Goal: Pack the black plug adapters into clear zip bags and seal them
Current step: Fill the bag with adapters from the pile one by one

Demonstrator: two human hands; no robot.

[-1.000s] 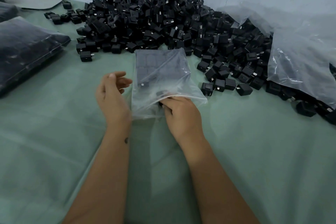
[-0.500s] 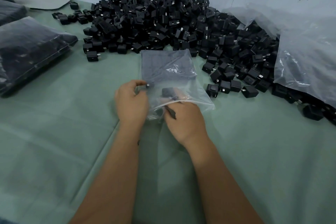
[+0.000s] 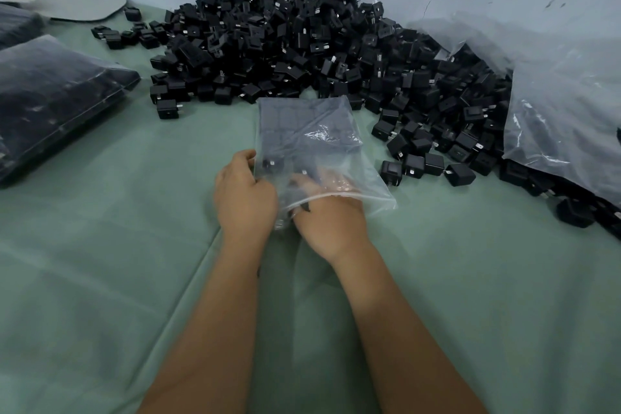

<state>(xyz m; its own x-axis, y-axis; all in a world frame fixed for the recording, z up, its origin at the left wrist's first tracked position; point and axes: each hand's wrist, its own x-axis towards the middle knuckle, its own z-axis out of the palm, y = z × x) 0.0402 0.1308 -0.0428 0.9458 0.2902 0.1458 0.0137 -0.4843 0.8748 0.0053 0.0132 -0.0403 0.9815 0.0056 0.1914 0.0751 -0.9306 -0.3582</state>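
Note:
A clear zip bag (image 3: 309,131) lies flat on the green cloth with rows of black plug adapters packed in its far half. My left hand (image 3: 245,195) grips the bag's left edge near the mouth. My right hand (image 3: 331,212) has its fingers pushed inside the bag's open mouth, and they hold a black plug adapter (image 3: 302,175), blurred through the plastic. Another adapter (image 3: 268,165) lies loose inside the bag near my left fingers. The big pile of loose black adapters (image 3: 302,44) fills the back of the table.
A filled bag of adapters (image 3: 57,97) lies at the left. A large crumpled clear plastic bag (image 3: 557,118) covers part of the pile at the right. A grey flat board (image 3: 84,5) sits at the back left, and the wall is close behind the pile.
My left hand moved right from the cloth and took hold of the bag's left edge. My right hand pushed further into the bag's mouth with an adapter.

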